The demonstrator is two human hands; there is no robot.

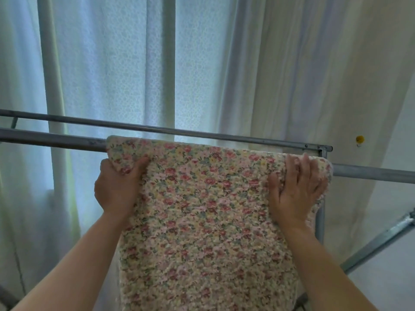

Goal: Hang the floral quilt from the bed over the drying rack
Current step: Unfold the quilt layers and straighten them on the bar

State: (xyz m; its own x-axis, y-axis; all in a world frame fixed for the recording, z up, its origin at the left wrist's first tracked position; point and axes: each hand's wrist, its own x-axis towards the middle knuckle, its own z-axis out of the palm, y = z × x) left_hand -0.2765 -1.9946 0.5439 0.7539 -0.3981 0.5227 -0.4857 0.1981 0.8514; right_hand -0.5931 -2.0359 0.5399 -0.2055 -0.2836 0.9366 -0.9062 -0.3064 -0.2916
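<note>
The floral quilt (202,209), cream with small pink, red and yellow flowers, is draped over the near bar of the grey metal drying rack (51,139) and hangs down toward me. My left hand (116,187) grips the quilt's upper left corner, thumb on the front and fingers behind. My right hand (296,187) lies flat on the quilt near its upper right edge, fingers spread and reaching toward the bar. The quilt's far side behind the bar is hidden.
A second, thinner rack bar (157,129) runs parallel behind the first. The rack's upright post (320,223) and a slanted brace (379,241) stand at the right. White sheer curtains (112,63) and a cream curtain (314,63) hang close behind.
</note>
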